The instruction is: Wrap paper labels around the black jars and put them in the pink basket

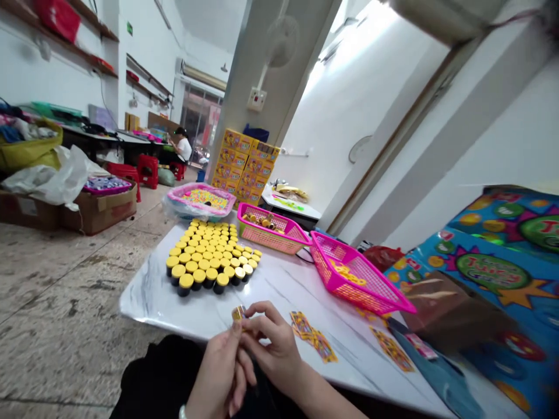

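Note:
My left hand [220, 364] and my right hand [274, 343] meet at the table's front edge. Between their fingertips is a small, shiny cylinder with a yellow label [238, 312], partly covered by the fingers. The left thumb presses against its near side, while the right fingers pinch its right side. Beyond the hands, many small dark jars with yellow lids [205, 256] stand upright in close rows. Printed yellow-orange labels [312, 334] lie overlapping to the right of my right hand, with another group of labels [392, 349] farther right.
A pink basket [323, 285] holds yellow pieces; another basket [297, 241] holds small jars. Behind the rows sits a plastic-lined tub [174, 201] of colourful pellets. Stacked yellow boxes [238, 160] stand at the pillar. Blue printed cartons [493, 267] border the right. A person [182, 148] sits far back.

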`<move>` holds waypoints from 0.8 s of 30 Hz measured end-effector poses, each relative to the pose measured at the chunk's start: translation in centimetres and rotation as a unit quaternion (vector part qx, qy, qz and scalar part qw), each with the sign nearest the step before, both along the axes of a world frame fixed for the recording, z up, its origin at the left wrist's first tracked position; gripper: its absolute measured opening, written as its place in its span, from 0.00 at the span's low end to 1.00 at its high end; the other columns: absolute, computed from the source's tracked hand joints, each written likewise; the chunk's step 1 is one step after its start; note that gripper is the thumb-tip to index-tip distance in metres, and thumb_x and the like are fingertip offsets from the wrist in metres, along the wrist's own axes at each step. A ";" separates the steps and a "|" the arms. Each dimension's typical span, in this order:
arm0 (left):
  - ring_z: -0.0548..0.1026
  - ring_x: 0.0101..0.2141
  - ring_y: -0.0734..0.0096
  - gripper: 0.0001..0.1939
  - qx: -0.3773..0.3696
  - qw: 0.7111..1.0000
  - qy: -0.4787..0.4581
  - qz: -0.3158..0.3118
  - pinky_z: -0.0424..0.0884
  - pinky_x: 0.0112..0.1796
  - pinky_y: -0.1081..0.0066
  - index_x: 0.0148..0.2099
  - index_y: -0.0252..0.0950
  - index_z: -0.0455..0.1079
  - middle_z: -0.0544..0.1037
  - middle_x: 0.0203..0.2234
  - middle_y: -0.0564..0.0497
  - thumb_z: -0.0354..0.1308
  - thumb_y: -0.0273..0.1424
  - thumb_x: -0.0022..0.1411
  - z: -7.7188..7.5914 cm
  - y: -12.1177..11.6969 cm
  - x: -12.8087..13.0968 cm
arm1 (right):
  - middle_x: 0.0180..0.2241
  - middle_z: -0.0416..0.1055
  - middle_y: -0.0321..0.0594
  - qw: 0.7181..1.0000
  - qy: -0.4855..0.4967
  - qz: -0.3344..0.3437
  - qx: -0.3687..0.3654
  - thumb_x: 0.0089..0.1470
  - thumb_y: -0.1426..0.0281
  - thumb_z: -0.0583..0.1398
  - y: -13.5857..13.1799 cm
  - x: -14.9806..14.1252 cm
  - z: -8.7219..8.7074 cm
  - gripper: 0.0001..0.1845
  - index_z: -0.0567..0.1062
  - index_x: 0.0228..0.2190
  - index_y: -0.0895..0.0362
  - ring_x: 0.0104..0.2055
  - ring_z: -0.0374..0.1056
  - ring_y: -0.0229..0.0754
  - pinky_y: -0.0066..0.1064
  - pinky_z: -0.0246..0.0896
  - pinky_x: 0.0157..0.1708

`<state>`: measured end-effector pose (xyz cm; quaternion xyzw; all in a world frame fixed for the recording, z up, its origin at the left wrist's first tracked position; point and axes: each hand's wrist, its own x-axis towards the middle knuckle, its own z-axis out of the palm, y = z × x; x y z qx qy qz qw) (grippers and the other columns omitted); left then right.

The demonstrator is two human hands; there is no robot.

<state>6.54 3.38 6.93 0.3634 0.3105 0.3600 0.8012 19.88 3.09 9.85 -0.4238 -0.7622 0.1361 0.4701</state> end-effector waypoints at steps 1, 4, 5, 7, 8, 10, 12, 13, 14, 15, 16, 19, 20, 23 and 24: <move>0.58 0.07 0.78 0.40 0.026 0.999 -0.005 -0.020 0.47 0.09 0.79 0.40 0.32 0.69 0.69 0.11 0.54 0.50 0.68 0.52 -0.1 0.0 0.0 | 0.41 0.69 0.41 1.000 -0.004 -0.001 0.007 0.57 0.73 0.62 0.0 0.0 0.3 0.07 0.77 0.38 0.52 0.28 0.72 0.34 0.24 0.73 0.24; 0.60 0.09 0.79 0.43 0.117 0.992 0.005 -0.040 0.46 0.11 0.80 0.49 0.30 0.69 0.75 0.16 0.48 0.52 0.66 0.53 -0.3 0.1 -0.4 | 0.42 0.70 0.44 0.998 -0.047 0.022 0.032 0.52 0.73 0.64 0.1 0.1 1.1 0.10 0.74 0.38 0.54 0.36 0.75 0.40 0.29 0.76 0.34; 0.60 0.09 0.80 0.43 0.140 0.989 0.017 -0.035 0.46 0.12 0.81 0.51 0.28 0.69 0.76 0.16 0.47 0.53 0.65 0.53 -0.3 0.1 -0.6 | 0.43 0.70 0.45 0.996 -0.067 0.040 0.032 0.52 0.72 0.64 0.4 0.3 1.4 0.11 0.74 0.39 0.54 0.38 0.75 0.41 0.30 0.75 0.35; 0.60 0.10 0.81 0.46 0.160 0.986 0.036 -0.026 0.46 0.12 0.80 0.54 0.26 0.69 0.76 0.16 0.46 0.54 0.65 0.53 -0.1 0.2 -0.9 | 0.43 0.73 0.45 0.991 -0.109 0.069 0.024 0.53 0.72 0.63 1.5 1.1 2.6 0.10 0.74 0.40 0.55 0.35 0.74 0.38 0.28 0.74 0.32; 0.61 0.10 0.80 0.48 0.159 0.986 0.042 -0.024 0.47 0.12 0.80 0.58 0.25 0.67 0.76 0.17 0.46 0.54 0.64 0.53 0.0 0.1 -1.1 | 0.42 0.75 0.44 0.989 -0.127 0.070 0.019 0.55 0.71 0.62 2.5 1.7 3.6 0.08 0.75 0.39 0.55 0.32 0.74 0.37 0.26 0.72 0.29; 0.62 0.10 0.78 0.52 0.148 0.987 0.058 -0.017 0.50 0.12 0.79 0.66 0.25 0.60 0.77 0.18 0.47 0.55 0.63 0.54 0.3 0.0 -1.4 | 0.34 0.78 0.40 0.985 -0.170 0.014 0.030 0.57 0.71 0.61 5.3 3.2 6.8 0.05 0.77 0.37 0.54 0.26 0.71 0.35 0.27 0.69 0.27; 0.63 0.10 0.78 0.51 0.137 0.987 0.083 0.003 0.53 0.11 0.78 0.69 0.26 0.55 0.78 0.20 0.48 0.57 0.59 0.56 0.8 -0.2 -1.7 | 0.32 0.79 0.40 0.977 -0.166 -0.121 0.063 0.56 0.70 0.63 8.7 5.4 10.5 0.05 0.79 0.36 0.55 0.31 0.74 0.40 0.32 0.71 0.35; 0.63 0.10 0.79 0.49 0.137 0.986 0.097 0.012 0.53 0.12 0.79 0.68 0.26 0.57 0.78 0.20 0.49 0.59 0.57 0.57 1.0 -0.3 -1.8 | 0.35 0.80 0.42 0.970 -0.149 -0.175 0.072 0.53 0.70 0.65 10.3 6.7 12.2 0.09 0.80 0.39 0.55 0.36 0.76 0.44 0.35 0.71 0.39; 0.63 0.11 0.79 0.47 0.138 0.985 0.104 0.025 0.54 0.12 0.79 0.67 0.25 0.59 0.78 0.21 0.49 0.60 0.54 0.57 1.1 -0.3 -1.9 | 0.39 0.80 0.44 0.964 -0.134 -0.217 0.081 0.52 0.70 0.66 11.7 8.1 13.4 0.14 0.79 0.43 0.55 0.40 0.76 0.46 0.37 0.71 0.43; 0.63 0.11 0.79 0.45 0.139 0.984 0.103 0.040 0.55 0.12 0.79 0.65 0.25 0.61 0.78 0.21 0.49 0.61 0.52 0.57 1.2 -0.2 -2.0 | 0.43 0.79 0.45 0.959 -0.120 -0.241 0.090 0.53 0.71 0.65 12.6 9.4 14.1 0.18 0.78 0.47 0.56 0.45 0.76 0.48 0.39 0.70 0.46; 0.63 0.11 0.80 0.42 0.140 0.984 0.097 0.047 0.56 0.12 0.79 0.64 0.25 0.63 0.78 0.21 0.50 0.61 0.51 0.57 1.2 0.0 -2.1 | 0.47 0.78 0.47 0.957 -0.104 -0.253 0.102 0.53 0.71 0.65 13.1 10.6 14.3 0.20 0.77 0.49 0.57 0.47 0.75 0.48 0.39 0.70 0.47; 0.64 0.12 0.80 0.37 0.140 0.985 0.088 0.053 0.56 0.12 0.80 0.59 0.27 0.68 0.78 0.21 0.50 0.62 0.50 0.57 1.0 0.5 -2.6 | 0.43 0.80 0.44 0.956 -0.151 -0.243 0.065 0.55 0.67 0.64 10.9 12.6 12.0 0.13 0.81 0.42 0.56 0.41 0.76 0.44 0.36 0.71 0.44; 0.64 0.12 0.80 0.35 0.139 0.985 0.089 0.050 0.56 0.12 0.80 0.57 0.27 0.69 0.78 0.21 0.50 0.62 0.50 0.57 0.8 0.7 -2.7 | 0.36 0.81 0.41 0.956 -0.182 -0.227 0.014 0.55 0.66 0.64 9.2 12.8 10.5 0.09 0.83 0.37 0.55 0.36 0.75 0.42 0.35 0.71 0.41; 0.64 0.12 0.80 0.32 0.137 0.985 0.098 0.033 0.57 0.12 0.80 0.53 0.28 0.71 0.78 0.22 0.50 0.61 0.50 0.58 0.6 1.1 -3.0 | 0.29 0.81 0.39 0.946 -0.235 -0.163 -0.152 0.52 0.67 0.66 3.6 13.4 5.7 0.05 0.84 0.29 0.54 0.30 0.74 0.40 0.31 0.69 0.34; 0.64 0.12 0.80 0.31 0.137 0.985 0.103 0.029 0.57 0.12 0.80 0.53 0.28 0.72 0.78 0.22 0.50 0.61 0.50 0.58 0.6 1.1 -3.1 | 0.31 0.81 0.40 0.943 -0.229 -0.167 -0.173 0.51 0.67 0.66 2.0 13.7 4.2 0.06 0.84 0.30 0.54 0.30 0.73 0.39 0.31 0.68 0.33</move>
